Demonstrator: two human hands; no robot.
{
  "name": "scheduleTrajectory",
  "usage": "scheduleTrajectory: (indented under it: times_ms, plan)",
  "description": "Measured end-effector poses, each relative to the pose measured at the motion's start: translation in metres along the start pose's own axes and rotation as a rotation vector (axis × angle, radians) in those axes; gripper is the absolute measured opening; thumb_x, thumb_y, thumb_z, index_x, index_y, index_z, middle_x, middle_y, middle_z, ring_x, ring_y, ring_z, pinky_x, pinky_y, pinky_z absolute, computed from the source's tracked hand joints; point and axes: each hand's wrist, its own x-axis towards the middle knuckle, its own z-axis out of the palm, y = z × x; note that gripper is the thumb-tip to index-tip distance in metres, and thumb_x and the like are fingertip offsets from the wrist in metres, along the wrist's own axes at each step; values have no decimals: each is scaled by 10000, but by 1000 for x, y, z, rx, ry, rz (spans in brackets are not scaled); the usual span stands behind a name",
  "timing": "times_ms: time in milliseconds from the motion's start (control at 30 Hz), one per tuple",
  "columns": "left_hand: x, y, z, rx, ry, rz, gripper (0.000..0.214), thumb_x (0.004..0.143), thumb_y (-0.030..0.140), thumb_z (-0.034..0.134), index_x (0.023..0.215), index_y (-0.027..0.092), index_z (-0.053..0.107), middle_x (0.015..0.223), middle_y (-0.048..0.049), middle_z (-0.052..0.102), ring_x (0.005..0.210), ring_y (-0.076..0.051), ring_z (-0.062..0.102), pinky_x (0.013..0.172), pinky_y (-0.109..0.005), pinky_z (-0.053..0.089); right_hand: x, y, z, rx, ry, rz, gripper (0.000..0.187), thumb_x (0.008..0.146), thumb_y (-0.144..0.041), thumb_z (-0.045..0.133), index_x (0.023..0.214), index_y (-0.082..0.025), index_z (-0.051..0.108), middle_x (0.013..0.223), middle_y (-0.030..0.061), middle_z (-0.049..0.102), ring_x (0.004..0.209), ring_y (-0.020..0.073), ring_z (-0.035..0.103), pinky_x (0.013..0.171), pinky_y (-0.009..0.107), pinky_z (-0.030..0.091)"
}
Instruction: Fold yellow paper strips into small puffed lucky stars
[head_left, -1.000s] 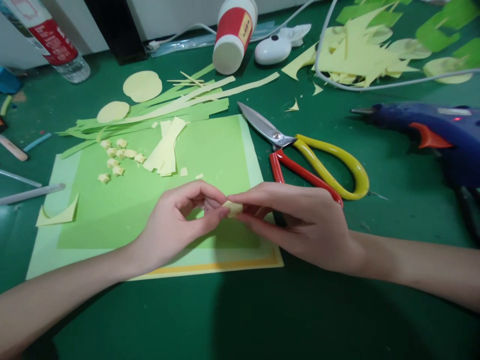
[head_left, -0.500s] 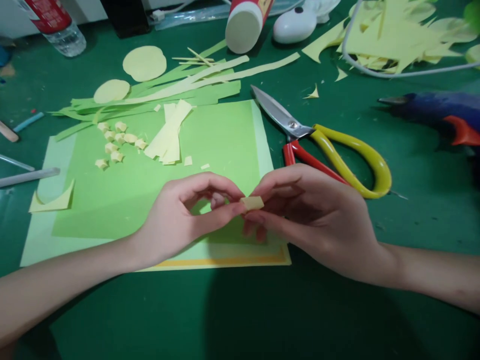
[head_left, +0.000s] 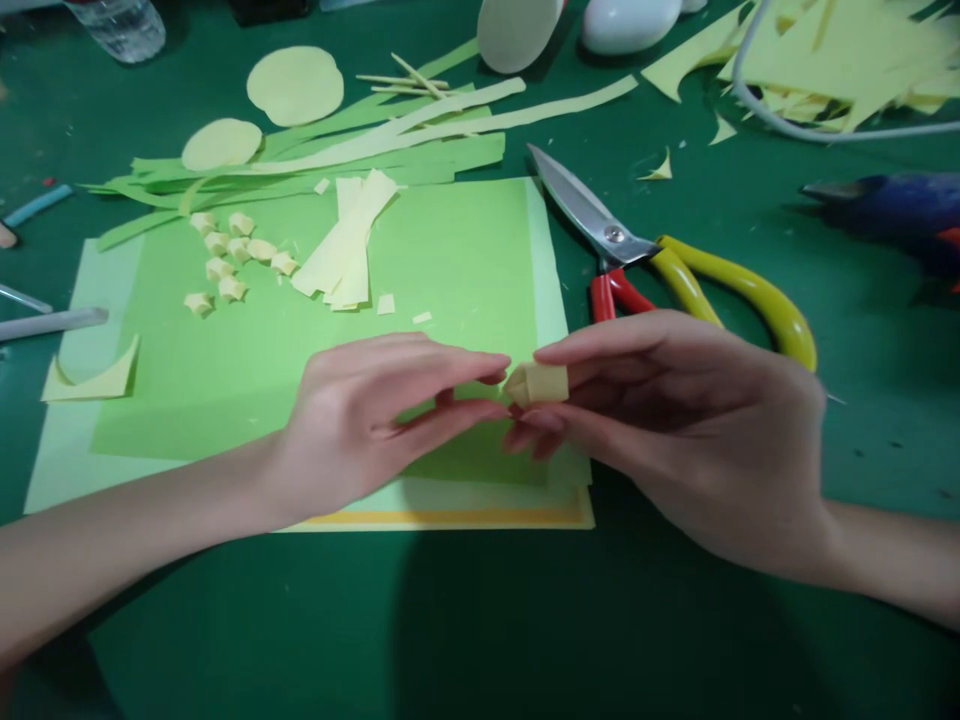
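Observation:
Between the thumb and fingers of my right hand [head_left: 667,410] is a small folded yellow paper strip [head_left: 546,383], with a pointed, knotted left end. My left hand [head_left: 367,420] is just left of it, thumb and index finger apart, their tips close to the folded end; whether they touch it I cannot tell. Under both hands lies a stack of green paper sheets [head_left: 450,240]. Several small folded paper stars [head_left: 238,250] sit on its upper left part. Beside them, crossed yellow paper strips [head_left: 349,240] lie in a pile.
Scissors [head_left: 615,235] with red and yellow handles lie behind my right hand. Long green strips [head_left: 420,160] and yellow paper circles [head_left: 296,85] are at the back. A dark blue tool [head_left: 892,205] lies at right, below yellow scraps [head_left: 855,60] and a white cable [head_left: 825,132].
My left fingers have parted from their pinch at the paper strip. The right hand has shifted slightly right with the strip, whose folded end now shows. The view has tilted down.

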Motion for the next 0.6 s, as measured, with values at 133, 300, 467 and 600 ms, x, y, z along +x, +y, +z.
scheduleTrajectory:
  times_ms: [133, 300, 467, 600]
  plan:
    - [1, -5, 0, 174, -79, 141, 120, 807, 218, 544, 850, 227, 656, 814, 0, 700, 646, -107, 614, 565, -190, 446, 0, -1, 0, -19, -19, 26, 269, 697, -20, 627, 883, -207, 572, 729, -48, 675, 618, 75, 661, 591, 126, 572]
    - [0, -6, 0, 298, -105, 255, 175, 838, 216, 490, 839, 188, 663, 782, -31, 700, 628, -118, 604, 571, -206, 445, 0, -2, -1, -41, -50, 40, 247, 695, -42, 631, 864, -210, 569, 703, -46, 667, 598, 83, 661, 555, 120, 569]
    - [2, -3, 2, 333, -170, 170, 262, 860, 250, 434, 798, 184, 680, 754, -55, 699, 610, -145, 598, 537, -243, 452, 0, 0, -3, -63, -95, 57, 250, 703, -65, 635, 886, -225, 576, 713, -50, 673, 607, 85, 664, 547, 117, 568]
    - [3, -3, 2, 278, -241, 59, 311, 867, 276, 386, 771, 218, 676, 774, -45, 691, 604, -152, 582, 500, -250, 435, -3, 0, -2, -143, -81, 19, 270, 698, -73, 651, 896, -241, 576, 747, -56, 685, 655, 83, 667, 593, 119, 577]
